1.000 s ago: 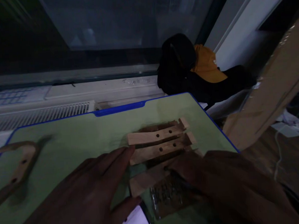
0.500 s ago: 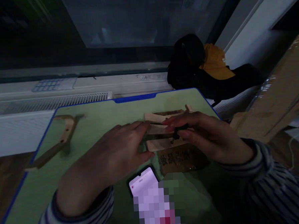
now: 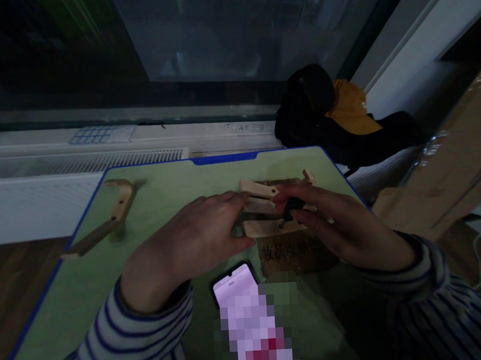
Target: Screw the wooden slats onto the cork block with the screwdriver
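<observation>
Several pale wooden strips (image 3: 263, 228) lie close together on a brown cardboard piece (image 3: 285, 255) with dark writing. One strip (image 3: 259, 188) at the back has a round hole. My left hand (image 3: 195, 236) is around the strips' left ends, fingertips on the back and middle ones and the thumb at the front one. Above the strips, my right hand (image 3: 339, 220) pinches a small black piece (image 3: 293, 207) between thumb and fingers. A thin tip sticks out of it toward the front strip; whether it touches the wood I cannot tell.
A bent wooden piece with two holes (image 3: 119, 208) lies on the left of the green table (image 3: 172, 183). A lit phone (image 3: 236, 287) lies in front of my hands. Beyond are a radiator (image 3: 44, 206), a black bag (image 3: 305, 107), an orange cap (image 3: 351, 107) and, at right, a large cardboard box (image 3: 437, 169).
The view has shifted slightly, so the table and objects appear a little further right. Both hands stay at the strips; the right one still pinches the black piece, with its fingers slightly shifted.
</observation>
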### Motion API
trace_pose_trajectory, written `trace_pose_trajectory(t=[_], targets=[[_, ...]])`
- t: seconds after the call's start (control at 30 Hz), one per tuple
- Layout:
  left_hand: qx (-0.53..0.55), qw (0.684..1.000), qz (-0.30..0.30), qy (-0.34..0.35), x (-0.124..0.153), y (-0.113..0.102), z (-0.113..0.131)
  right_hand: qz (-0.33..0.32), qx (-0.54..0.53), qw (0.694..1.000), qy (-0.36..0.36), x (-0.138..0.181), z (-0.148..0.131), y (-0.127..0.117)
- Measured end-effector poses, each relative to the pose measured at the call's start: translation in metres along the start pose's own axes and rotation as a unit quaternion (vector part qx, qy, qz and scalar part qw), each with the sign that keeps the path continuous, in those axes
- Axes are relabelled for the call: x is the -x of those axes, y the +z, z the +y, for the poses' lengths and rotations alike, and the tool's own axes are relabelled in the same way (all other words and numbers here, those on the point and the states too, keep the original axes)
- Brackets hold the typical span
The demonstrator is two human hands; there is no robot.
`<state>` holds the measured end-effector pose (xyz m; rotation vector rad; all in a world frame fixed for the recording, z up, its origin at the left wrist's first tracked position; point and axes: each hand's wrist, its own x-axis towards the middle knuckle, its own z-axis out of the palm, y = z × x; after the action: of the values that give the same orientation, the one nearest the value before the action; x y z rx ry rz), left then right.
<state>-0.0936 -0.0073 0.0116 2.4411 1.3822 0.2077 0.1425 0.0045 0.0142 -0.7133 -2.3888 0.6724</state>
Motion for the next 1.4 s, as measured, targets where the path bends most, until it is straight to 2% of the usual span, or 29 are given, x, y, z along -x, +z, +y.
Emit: trace_pose_trajectory(t=[0.17, 0.37, 0.63, 0.97, 1.17, 1.4], targets=[[0.005, 1.0, 0.008, 0.012, 0.0, 0.0, -0.001, 0.014, 0.018, 1.0, 0.002, 0.0, 0.0, 0.0], [0.012, 1.0, -0.008, -0.004, 0.0, -0.002, 0.002, 0.045, 0.075, 0.996, -0.004, 0.004, 0.001, 0.004], [0.017, 1.0, -0.005, -0.001, 0.0, -0.002, 0.002, 0.072, 0.085, 0.993, -0.027, 0.008, 0.002, 0.009], [0.004, 1.0, -0.01, 0.004, 0.0, -0.001, -0.001, 0.118, 0.067, 0.99, -0.028, 0.013, 0.007, 0.016], [-0.004, 1.0, 0.001, 0.006, 0.002, -0.001, -0.002, 0.115, 0.054, 0.992, 0.005, 0.014, 0.005, 0.016], [0.008, 1.0, -0.005, 0.001, 0.001, 0.0, -0.002, 0.12, 0.038, 0.992, 0.008, 0.016, 0.007, 0.019]])
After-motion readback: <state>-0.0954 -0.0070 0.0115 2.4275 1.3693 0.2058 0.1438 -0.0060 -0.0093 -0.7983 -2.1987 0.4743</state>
